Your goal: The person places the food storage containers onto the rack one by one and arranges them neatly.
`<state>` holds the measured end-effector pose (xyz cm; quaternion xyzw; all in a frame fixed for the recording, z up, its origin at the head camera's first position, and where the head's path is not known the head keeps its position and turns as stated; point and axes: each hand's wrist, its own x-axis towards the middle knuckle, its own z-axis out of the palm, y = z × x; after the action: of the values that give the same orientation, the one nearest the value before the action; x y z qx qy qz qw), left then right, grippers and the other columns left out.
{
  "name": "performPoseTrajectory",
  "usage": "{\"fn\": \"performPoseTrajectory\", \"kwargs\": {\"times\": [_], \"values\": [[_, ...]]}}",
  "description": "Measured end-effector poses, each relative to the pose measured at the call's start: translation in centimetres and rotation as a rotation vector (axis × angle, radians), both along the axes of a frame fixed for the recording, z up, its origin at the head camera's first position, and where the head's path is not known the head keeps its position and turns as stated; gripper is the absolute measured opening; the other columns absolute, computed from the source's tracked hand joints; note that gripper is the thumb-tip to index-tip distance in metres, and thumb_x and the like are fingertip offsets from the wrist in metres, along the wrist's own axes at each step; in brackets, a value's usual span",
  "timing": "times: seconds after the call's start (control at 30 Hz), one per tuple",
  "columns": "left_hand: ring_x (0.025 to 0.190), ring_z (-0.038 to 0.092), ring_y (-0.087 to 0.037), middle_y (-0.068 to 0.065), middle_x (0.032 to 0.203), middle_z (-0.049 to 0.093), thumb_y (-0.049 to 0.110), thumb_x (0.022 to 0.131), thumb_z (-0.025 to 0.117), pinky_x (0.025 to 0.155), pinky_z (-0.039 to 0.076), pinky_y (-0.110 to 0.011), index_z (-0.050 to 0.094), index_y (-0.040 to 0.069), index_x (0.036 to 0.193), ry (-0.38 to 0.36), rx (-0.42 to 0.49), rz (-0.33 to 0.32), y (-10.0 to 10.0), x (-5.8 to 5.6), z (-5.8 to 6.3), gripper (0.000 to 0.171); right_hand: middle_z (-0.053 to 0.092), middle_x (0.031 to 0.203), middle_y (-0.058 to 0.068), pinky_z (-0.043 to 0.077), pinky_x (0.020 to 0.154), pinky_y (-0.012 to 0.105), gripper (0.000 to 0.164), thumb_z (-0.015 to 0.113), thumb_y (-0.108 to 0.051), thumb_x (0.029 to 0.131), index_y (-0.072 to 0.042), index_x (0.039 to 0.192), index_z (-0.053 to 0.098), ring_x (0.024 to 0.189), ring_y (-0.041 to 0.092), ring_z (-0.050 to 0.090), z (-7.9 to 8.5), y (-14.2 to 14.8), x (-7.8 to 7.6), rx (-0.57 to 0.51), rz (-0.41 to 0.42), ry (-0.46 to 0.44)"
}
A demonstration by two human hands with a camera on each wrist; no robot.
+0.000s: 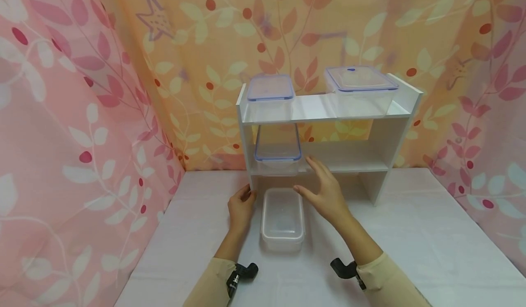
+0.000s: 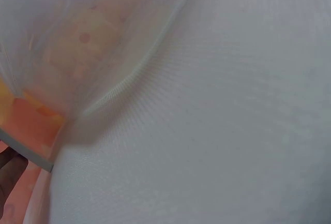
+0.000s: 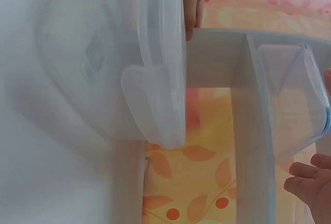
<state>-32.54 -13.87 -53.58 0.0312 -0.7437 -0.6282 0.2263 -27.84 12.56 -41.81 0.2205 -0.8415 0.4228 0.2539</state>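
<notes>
A white two-tier shelf rack (image 1: 394,145) stands at the back of the table. My left hand (image 1: 240,210) grips the lower front edge of its left side panel; only a bit of that hand (image 2: 11,175) shows in the left wrist view. My right hand (image 1: 328,200) is raised in front of the rack, fingers spread, holding nothing. Its fingertips are close to the right side of a clear container with a blue-rimmed lid (image 1: 277,166) on the middle shelf. Below, on the table between my forearms, sits a clear container with a whitish lid (image 1: 283,222).
The top shelf holds a blue-rimmed container (image 1: 270,90) on the left and a larger one (image 1: 363,81) on the right. Patterned curtains (image 1: 197,70) hang behind and at both sides. A white cloth (image 1: 415,247) covers the table.
</notes>
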Motion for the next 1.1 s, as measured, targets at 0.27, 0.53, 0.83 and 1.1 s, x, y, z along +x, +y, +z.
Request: {"fn": "performPoseTrajectory", "kwargs": {"times": [0.27,0.53,0.83,1.1], "values": [[0.108,0.073,-0.025,-0.008,0.118,0.076,0.012,0.093,0.076,0.091,0.059,-0.035,0.074,0.007,0.124,0.010,-0.002,-0.002,0.0,0.0,0.0,0.031,0.043,0.160,0.010,0.035,0.117,0.059,0.085,0.088,-0.033,0.082,-0.011,0.153,0.048,0.149,0.031,0.039,-0.4,-0.2,2.2,-0.032,-0.004,0.007],[0.108,0.073,-0.025,-0.008,0.118,0.076,0.013,0.093,0.076,0.091,0.059,-0.037,0.073,0.004,0.125,0.006,-0.016,-0.002,-0.1,0.0,0.0,0.033,0.046,0.159,0.006,0.040,0.114,0.055,0.086,0.090,-0.030,0.080,-0.019,0.154,0.047,0.145,0.027,0.045,-1.7,-0.6,4.0,-0.036,0.026,0.016],[0.108,0.073,-0.022,-0.003,0.117,0.076,0.016,0.092,0.077,0.091,0.059,-0.036,0.076,0.012,0.123,-0.013,-0.011,0.018,-0.3,-0.3,-0.5,0.031,0.043,0.160,-0.002,0.040,0.114,0.057,0.087,0.090,-0.030,0.079,-0.024,0.154,0.046,0.145,0.026,0.044,-3.3,-1.0,5.4,-0.040,0.044,0.004],[0.108,0.073,-0.023,-0.005,0.118,0.076,0.015,0.093,0.077,0.090,0.059,-0.036,0.074,0.007,0.125,0.000,-0.002,-0.009,-0.2,-0.3,-0.6,0.034,0.038,0.163,0.000,0.036,0.113,0.063,0.085,0.088,-0.036,0.082,-0.021,0.154,0.046,0.149,0.031,0.038,-4.9,-1.2,6.6,-0.044,0.051,-0.065]]}}
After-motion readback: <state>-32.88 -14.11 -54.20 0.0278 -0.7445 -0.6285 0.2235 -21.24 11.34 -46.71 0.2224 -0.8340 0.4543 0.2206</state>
